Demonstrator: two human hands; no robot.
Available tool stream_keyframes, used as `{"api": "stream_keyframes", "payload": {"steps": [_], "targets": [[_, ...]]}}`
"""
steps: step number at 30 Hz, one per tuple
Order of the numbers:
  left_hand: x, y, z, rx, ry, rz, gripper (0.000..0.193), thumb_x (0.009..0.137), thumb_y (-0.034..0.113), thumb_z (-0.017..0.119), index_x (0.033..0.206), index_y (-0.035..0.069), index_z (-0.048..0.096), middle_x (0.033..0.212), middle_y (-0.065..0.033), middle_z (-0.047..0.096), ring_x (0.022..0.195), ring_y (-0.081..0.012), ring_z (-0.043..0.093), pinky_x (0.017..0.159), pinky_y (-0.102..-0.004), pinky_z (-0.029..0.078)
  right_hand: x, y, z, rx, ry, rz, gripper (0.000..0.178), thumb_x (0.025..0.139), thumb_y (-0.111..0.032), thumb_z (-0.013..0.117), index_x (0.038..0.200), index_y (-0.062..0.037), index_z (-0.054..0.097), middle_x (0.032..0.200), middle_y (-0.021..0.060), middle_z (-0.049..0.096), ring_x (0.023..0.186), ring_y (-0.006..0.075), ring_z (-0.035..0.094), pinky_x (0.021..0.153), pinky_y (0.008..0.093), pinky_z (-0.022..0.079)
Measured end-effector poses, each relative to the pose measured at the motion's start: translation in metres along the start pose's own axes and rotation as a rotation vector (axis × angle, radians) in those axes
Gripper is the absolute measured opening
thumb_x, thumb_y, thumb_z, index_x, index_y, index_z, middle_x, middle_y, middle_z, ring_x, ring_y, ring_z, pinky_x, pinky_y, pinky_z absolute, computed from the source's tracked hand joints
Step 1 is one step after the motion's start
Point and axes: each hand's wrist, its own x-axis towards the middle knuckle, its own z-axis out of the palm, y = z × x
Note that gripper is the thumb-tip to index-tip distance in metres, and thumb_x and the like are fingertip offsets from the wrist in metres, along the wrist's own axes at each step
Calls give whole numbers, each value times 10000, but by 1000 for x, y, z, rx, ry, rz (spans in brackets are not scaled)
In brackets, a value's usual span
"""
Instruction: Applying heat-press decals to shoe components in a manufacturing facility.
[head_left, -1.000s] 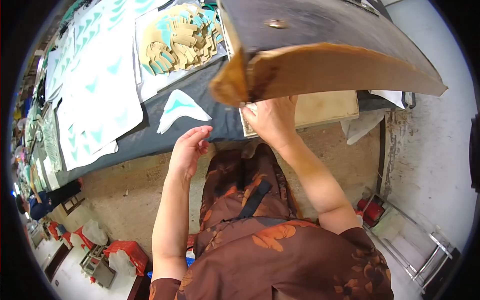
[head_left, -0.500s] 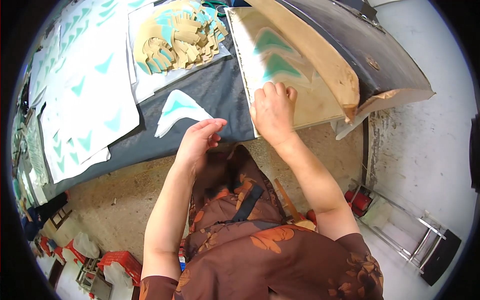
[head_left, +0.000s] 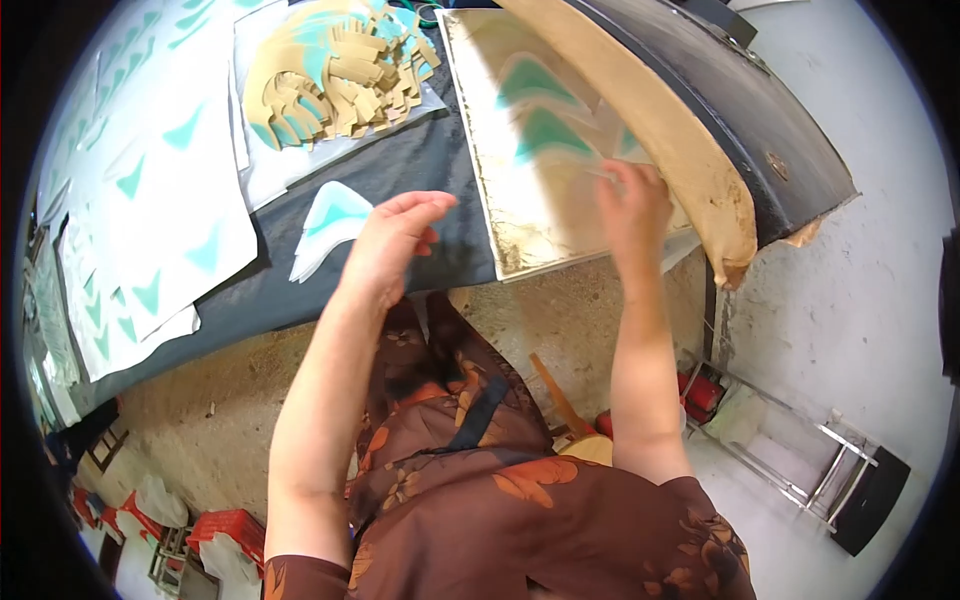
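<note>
Indoors, a dark-covered desk (head_left: 430, 165) carries white printed sheets (head_left: 160, 215) at left; at right, a black lid (head_left: 750, 150) tilts above a pale board (head_left: 520, 225). Between sits a heap of tan strips (head_left: 340, 75). The left hand (head_left: 395, 240), loosely curled, part open, visibly holding nothing, overlaps a white V-shaped stack (head_left: 318, 240). The right hand (head_left: 638, 198), blurred, fingers bent, its grip unclear, is beside green chevrons (head_left: 552, 137) on the board.

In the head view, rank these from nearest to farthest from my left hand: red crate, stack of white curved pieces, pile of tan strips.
From the left hand:
1. Stack of white curved pieces, just to its left.
2. Pile of tan strips, farther forward, slightly left.
3. Red crate, at the picture's lower left.
</note>
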Motion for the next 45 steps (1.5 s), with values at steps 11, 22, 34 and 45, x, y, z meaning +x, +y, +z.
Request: {"api": "stream_keyframes", "payload": {"steps": [11, 22, 34, 45], "targets": [[4, -1, -12, -128, 65, -46, 198, 896, 182, 603, 1036, 62, 676, 883, 14, 585, 694, -73, 512, 634, -220, 412, 13, 85, -29, 6, -155, 226, 260, 798, -140, 699, 1049, -80, 675, 995, 35, 684, 995, 144, 608, 841, 290, 475], [49, 22, 3, 41, 61, 51, 223, 881, 194, 598, 1045, 67, 679, 896, 10, 583, 699, -97, 482, 656, -238, 403, 61, 55, -34, 123, -433, 133, 279, 798, -153, 715, 1065, -86, 675, 1031, 38, 681, 1023, 150, 603, 865, 297, 471], [82, 38, 28, 358, 172, 118, 194, 796, 164, 641, 902, 12, 700, 657, -46, 565, 575, -143, 458, 529, -313, 387, 50, 89, -2, 324, -232, 229, 365, 837, -231, 681, 1148, -52, 615, 1132, 95, 631, 1078, 195, 568, 909, 318, 452], [96, 43, 47, 1254, 373, 282, 333, 789, 313, 613, 851, 0, 709, 866, -186, 692, 805, -347, 662, 758, -421, 518, 42, 37, -29, 281, -218, 335, 354, 810, -244, 647, 1100, -41, 629, 1087, 144, 644, 1023, 244, 596, 853, 344, 470]]}}
